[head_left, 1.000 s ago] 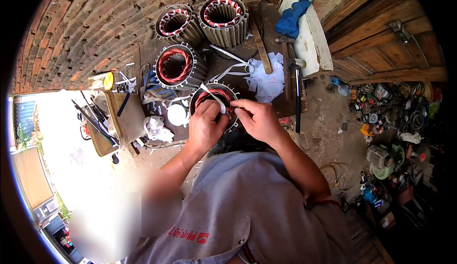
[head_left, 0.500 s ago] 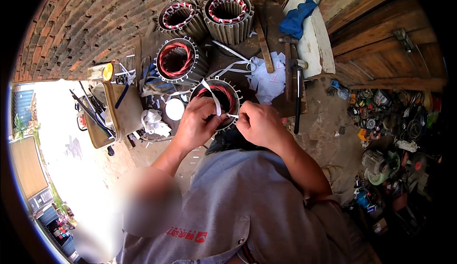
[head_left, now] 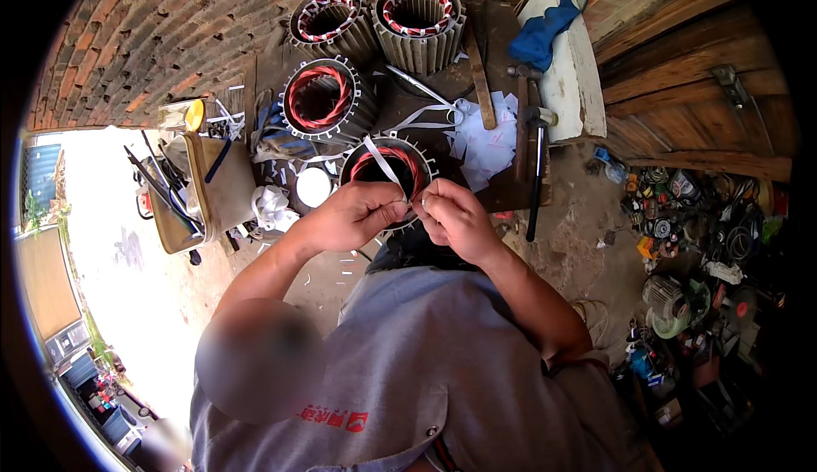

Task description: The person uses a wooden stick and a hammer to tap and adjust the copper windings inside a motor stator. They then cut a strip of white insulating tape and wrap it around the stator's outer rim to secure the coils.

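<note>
Right in front of me stands a motor stator (head_left: 430, 163) with red copper windings; my hands cover its near rim. White lacing tape (head_left: 385, 161) runs over the winding and down to my fingers. My left hand (head_left: 362, 214) pinches this tape between thumb and forefinger above the near edge. Close against it, my right hand (head_left: 454, 214) is closed on a short part of the tape, fingertips almost touching the left ones. Behind is a second stator (head_left: 328, 102) with bare red windings. Two more stators (head_left: 419, 25) at the back have windings bound with white tape.
Scissors (head_left: 425, 85), a wooden strip (head_left: 479, 80), white paper sheets (head_left: 485, 144) and a hammer (head_left: 521, 119) lie on the bench. A white tape roll (head_left: 313, 187) is left of the stator, beside a tool bucket (head_left: 223, 191). Motor parts (head_left: 672, 293) clutter the floor at right.
My hands have drawn together, the left fingers moving toward the right ones. The tape now stretches straighter across the winding. The view has shifted slightly.
</note>
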Demonstrator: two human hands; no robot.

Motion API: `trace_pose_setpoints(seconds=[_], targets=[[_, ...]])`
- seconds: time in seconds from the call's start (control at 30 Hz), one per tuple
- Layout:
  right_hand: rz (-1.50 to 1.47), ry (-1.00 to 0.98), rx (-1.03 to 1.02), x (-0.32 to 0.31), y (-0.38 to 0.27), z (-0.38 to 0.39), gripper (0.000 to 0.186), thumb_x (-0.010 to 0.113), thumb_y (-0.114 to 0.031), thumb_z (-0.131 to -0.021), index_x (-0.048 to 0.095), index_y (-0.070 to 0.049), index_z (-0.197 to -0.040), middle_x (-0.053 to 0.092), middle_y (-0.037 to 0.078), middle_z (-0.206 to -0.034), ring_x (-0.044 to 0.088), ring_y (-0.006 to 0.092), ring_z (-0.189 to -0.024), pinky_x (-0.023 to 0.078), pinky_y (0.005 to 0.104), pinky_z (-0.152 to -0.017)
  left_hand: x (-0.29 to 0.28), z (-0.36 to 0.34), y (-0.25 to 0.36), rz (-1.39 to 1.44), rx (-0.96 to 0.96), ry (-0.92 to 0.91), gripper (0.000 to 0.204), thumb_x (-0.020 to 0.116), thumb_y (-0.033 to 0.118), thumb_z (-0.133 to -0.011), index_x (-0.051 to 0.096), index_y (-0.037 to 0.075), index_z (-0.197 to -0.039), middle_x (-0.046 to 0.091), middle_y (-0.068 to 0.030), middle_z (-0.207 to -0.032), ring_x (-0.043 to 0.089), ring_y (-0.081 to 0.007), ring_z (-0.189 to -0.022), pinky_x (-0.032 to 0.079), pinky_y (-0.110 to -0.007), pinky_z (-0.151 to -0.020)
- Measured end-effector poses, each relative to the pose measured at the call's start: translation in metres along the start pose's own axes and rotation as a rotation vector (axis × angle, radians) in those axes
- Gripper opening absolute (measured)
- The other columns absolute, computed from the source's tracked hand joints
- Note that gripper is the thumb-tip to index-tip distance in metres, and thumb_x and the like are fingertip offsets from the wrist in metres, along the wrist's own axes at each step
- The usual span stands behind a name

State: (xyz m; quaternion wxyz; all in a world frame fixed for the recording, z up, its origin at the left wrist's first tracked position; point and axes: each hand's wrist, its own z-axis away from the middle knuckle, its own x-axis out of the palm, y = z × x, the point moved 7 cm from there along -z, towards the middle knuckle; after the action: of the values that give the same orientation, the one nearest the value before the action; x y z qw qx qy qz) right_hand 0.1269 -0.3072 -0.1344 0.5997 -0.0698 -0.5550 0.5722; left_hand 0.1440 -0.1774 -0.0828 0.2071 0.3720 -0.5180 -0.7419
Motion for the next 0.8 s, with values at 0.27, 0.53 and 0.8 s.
trace_pose_setpoints(seconds=[0.27,0.53,0.8], targets=[[0.948,0.042,-0.396,0.011,-0.021,0.006,0.012,0.054,-0.004,-0.085,0.043,0.001,-0.088,0.056,0.023,-0.07,0.058,0.0434,-0.068,0.045,0.0479,-0.058,-0.009,-0.012,0.015,-0.608,0.104,-0.098,0.006,0.065,0.011,-0.077,0.059,0.01,-0.079,0.061,-0.0054,-0.073,0.062,-0.0286,-0.073,0.047,-0.043,-0.057],[0.87,0.017,-0.362,0.006,-0.021,0.006,0.01,0.053,-0.003,-0.086,0.043,0.0,-0.086,0.055,0.021,-0.069,0.057,0.0391,-0.064,0.045,0.0432,-0.057,-0.01,-0.018,0.009,-0.623,0.045,-0.076,0.009,0.065,0.014,-0.077,0.057,0.009,-0.077,0.06,-0.0081,-0.073,0.061,-0.031,-0.072,0.047,-0.043,-0.057],[0.58,0.074,-0.459,0.009,-0.026,-0.005,0.003,0.052,-0.001,-0.089,0.051,0.001,-0.087,0.055,0.009,-0.074,0.048,0.0158,-0.06,0.043,0.0306,-0.057,0.001,-0.012,0.007,0.249,0.046,0.43,0.019,0.053,0.012,-0.099,0.063,-0.001,-0.089,0.055,-0.0055,-0.087,0.052,-0.0123,-0.076,0.044,-0.026,-0.072]])
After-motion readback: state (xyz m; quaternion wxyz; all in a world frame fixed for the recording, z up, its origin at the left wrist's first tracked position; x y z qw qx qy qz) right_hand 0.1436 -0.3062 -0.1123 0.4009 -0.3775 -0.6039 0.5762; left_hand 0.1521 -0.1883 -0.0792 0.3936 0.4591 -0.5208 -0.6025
